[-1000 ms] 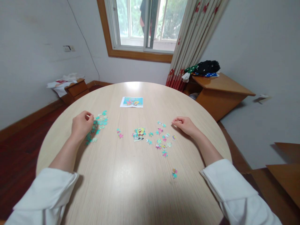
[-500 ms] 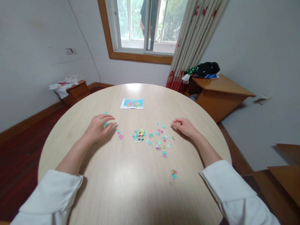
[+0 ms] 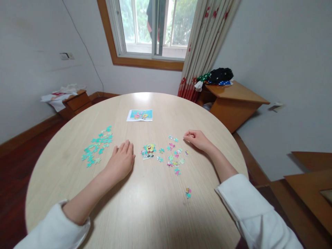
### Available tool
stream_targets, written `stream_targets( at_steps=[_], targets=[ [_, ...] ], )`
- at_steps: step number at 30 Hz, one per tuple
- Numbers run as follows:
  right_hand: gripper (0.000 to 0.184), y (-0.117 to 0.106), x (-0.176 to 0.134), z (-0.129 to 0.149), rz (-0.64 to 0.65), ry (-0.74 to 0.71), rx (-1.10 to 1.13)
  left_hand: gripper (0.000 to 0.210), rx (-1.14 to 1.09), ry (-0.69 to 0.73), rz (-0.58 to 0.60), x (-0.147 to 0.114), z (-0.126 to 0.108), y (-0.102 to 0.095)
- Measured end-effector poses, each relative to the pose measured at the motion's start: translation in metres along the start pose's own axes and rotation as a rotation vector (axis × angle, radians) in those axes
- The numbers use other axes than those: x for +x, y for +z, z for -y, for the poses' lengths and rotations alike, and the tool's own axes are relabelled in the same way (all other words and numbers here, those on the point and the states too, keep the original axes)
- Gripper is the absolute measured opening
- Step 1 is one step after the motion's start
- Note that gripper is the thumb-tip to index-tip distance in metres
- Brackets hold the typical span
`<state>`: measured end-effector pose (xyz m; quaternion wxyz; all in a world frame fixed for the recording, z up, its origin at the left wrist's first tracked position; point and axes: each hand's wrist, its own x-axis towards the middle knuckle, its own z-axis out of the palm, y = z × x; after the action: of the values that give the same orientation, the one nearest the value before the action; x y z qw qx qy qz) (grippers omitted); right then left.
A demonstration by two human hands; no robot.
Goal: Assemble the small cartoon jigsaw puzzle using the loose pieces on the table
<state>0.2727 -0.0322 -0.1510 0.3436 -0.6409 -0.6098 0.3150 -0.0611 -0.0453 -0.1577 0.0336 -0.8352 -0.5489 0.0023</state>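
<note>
the left hand (image 3: pixel 121 160) lies palm-down, grip apart, between teal pieces (image 3: pixel 101 151) and the partly joined puzzle (image 3: pixel 150 149), hiding the table (image 3: pixel 145 207) beneath; the right hand (image 3: pixel 197 139) curls near loose pieces (image 3: pixel 177 171), its hold unclear. a picture sheet (image 3: pixel 141 115) lies beyond.

The white sleeve (image 3: pixel 53 228) at the frame's lower left looked loose and plain; at lower right, the matching sleeve (image 3: pixel 269 228) had a broad cuff (image 3: pixel 243 195).
</note>
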Motion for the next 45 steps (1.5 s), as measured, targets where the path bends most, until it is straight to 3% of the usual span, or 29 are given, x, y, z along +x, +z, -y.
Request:
stream_targets(
  at_steps=[8, 14, 18, 22, 27, 35, 45],
  targets=[
    [0.024, 0.0, 0.001, 0.0, 0.013, 0.008, -0.042, 0.054, 0.128, -0.037, 0.227, -0.017, -0.023, -0.015],
    [0.024, 0.001, 0.002, -0.001, 0.026, -0.008, -0.056, 0.056, 0.147, -0.007, 0.173, -0.041, -0.042, -0.007],
    [0.023, 0.001, 0.001, 0.001, 0.034, -0.015, -0.075, 0.057, 0.015, 0.018, 0.116, -0.053, -0.049, -0.001],
    [0.021, 0.001, -0.001, 0.005, 0.028, -0.011, -0.085, 0.064, -0.123, 0.073, 0.186, -0.068, -0.058, -0.003],
    [0.021, 0.002, -0.001, 0.005, 0.027, -0.004, -0.113, 0.076, -0.201, 0.27, 0.215, -0.084, -0.071, -0.001],
    [0.02, 0.001, -0.002, 0.008, 0.043, -0.012, -0.143, 0.079, -0.309, 0.541, 0.193, -0.083, -0.086, 0.001],
    [0.021, 0.003, -0.001, 0.006, 0.047, -0.02, -0.149, 0.066, -0.299, 0.574, 0.165, -0.084, -0.086, -0.001]
  ],
)
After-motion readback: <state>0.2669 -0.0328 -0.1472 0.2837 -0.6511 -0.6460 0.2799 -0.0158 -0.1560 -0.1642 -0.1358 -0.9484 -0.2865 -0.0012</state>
